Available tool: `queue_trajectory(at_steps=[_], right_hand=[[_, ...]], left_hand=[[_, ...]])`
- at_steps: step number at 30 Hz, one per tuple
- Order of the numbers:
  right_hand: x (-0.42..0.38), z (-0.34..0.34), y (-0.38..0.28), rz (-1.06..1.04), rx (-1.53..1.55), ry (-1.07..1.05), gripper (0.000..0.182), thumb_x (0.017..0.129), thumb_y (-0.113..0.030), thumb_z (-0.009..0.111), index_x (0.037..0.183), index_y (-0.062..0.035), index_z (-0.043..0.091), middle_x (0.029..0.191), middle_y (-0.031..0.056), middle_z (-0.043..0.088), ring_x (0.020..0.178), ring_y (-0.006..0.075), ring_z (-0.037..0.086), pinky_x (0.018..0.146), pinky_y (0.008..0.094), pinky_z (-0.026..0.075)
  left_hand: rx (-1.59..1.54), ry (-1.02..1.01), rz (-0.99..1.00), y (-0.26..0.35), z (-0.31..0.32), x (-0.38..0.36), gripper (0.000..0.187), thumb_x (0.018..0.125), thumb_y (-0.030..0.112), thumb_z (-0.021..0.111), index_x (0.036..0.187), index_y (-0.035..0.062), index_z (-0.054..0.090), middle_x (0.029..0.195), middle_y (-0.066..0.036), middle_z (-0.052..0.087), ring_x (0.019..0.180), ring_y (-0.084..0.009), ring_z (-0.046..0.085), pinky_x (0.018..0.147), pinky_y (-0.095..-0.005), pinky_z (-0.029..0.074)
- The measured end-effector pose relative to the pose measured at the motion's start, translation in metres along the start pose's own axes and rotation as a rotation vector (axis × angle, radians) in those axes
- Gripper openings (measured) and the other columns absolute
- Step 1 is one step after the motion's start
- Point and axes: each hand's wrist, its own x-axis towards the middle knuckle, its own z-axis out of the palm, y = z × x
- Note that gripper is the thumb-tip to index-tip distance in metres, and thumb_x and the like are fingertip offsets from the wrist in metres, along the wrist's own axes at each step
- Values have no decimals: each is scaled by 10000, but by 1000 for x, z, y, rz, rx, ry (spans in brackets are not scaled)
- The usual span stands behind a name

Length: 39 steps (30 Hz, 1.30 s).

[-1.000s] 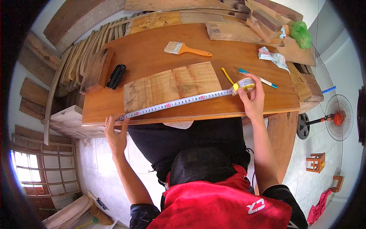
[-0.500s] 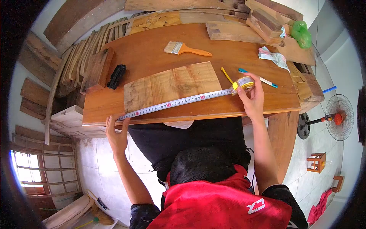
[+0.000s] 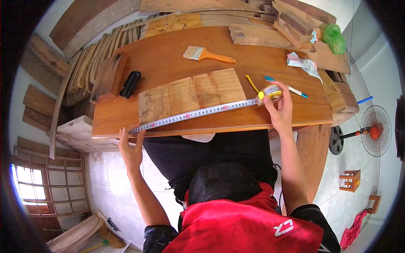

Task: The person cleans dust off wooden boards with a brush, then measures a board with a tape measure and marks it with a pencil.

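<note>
A tape measure (image 3: 198,113) is pulled out along the near edge of a flat wooden board (image 3: 192,93), its numbers facing up. My right hand (image 3: 279,107) grips the yellow-and-clear case at the board's right end, with the yellow strap sticking out behind. At the other end, near the table's front edge, my left hand (image 3: 131,145) pinches the tip of the blade between thumb and fingers. The blade slants slightly, lower on the left. Just beyond my right hand lies a blue-and-white pen (image 3: 287,87).
On the wooden table (image 3: 164,52) lie an orange-handled paintbrush (image 3: 209,54), a black tool (image 3: 130,84), a wood block (image 3: 109,78) and a crumpled wrapper (image 3: 303,64). Timber pieces (image 3: 265,36) and a green bag (image 3: 334,39) are at the back right. A fan (image 3: 374,130) stands right.
The whole view has shifted very slightly. Both hands and the stretched tape keep their places against the board.
</note>
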Motion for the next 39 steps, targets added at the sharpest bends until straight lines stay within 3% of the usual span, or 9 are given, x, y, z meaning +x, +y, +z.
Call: queue_trajectory(at_steps=[8,21,30,39], right_hand=[[-3,0,2,-31,24,24,524,845,-49,739,1316,-58,508,1119,75,591,1023,142,587,906,289,475],[-3,1,2,-39,8,27,520,859,-36,715,1330,-57,495,1133,79,586,1026,152,588,910,289,477],[-3,2,-2,-11,-14,23,531,875,-57,711,1353,-61,482,1137,77,585,1040,149,575,904,287,475],[-3,0,1,-15,15,14,530,899,-72,703,1374,-54,469,1192,96,567,1069,166,575,944,304,473]], left_hand=[[-13,6,-42,-1,1,-1,219,874,161,759,1015,15,677,980,-129,654,967,-279,603,883,-384,455],[-9,20,12,2,1,0,199,869,129,754,1015,20,674,968,-122,659,963,-281,605,870,-380,457],[-88,-13,-115,-4,2,-1,203,872,145,757,1013,25,673,973,-105,648,946,-257,604,831,-368,464],[-2,-9,-44,-1,0,0,206,868,158,762,1016,37,682,969,-99,645,962,-256,593,838,-368,453]])
